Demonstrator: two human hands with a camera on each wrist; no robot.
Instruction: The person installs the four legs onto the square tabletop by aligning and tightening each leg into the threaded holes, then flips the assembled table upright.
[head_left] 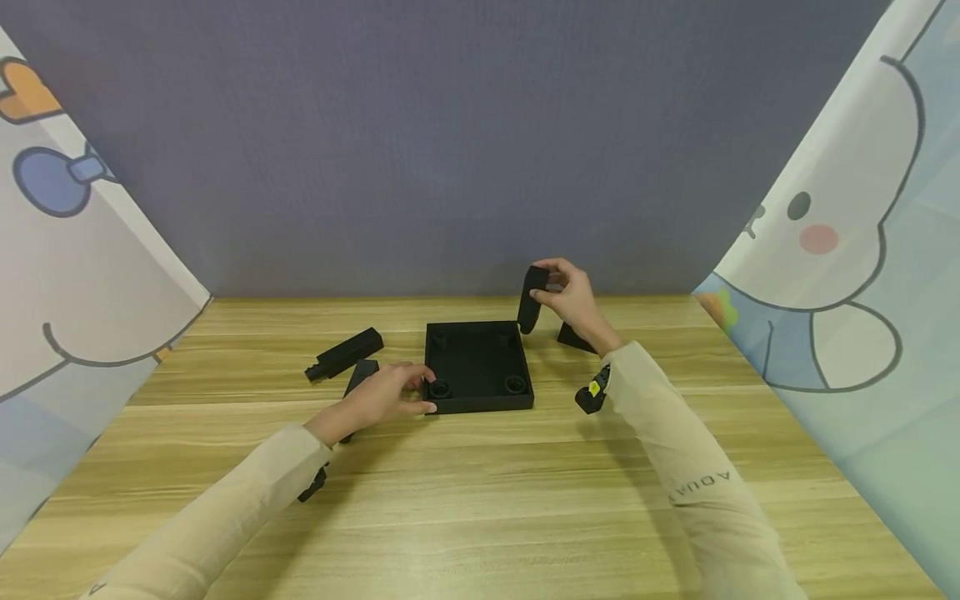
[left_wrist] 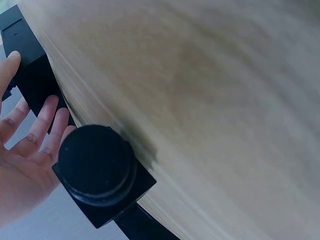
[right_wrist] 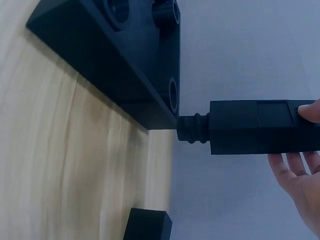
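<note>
A square black tray point(head_left: 480, 404) with raised walls has round sockets point(head_left: 515, 383) in its corners. My left hand point(head_left: 386, 392) grips its near left corner, thumb at the front wall and fingers at the left side. My right hand point(head_left: 573, 300) holds a black leg point(head_left: 531, 300) upright over the far right corner, thumb on one face and fingers on the opposite one. In the right wrist view, the leg's ridged narrow end point(right_wrist: 193, 128) points at that corner, right at the wall's edge and beside the socket point(right_wrist: 173, 95).
One black leg point(head_left: 345, 354) lies left of the tray; another point(head_left: 362, 373) lies partly under my left hand, its round end point(left_wrist: 97, 162) facing the left wrist camera. A further black piece point(head_left: 576, 337) sits behind my right wrist. A grey panel point(head_left: 480, 167) stands behind the wooden table point(head_left: 480, 508).
</note>
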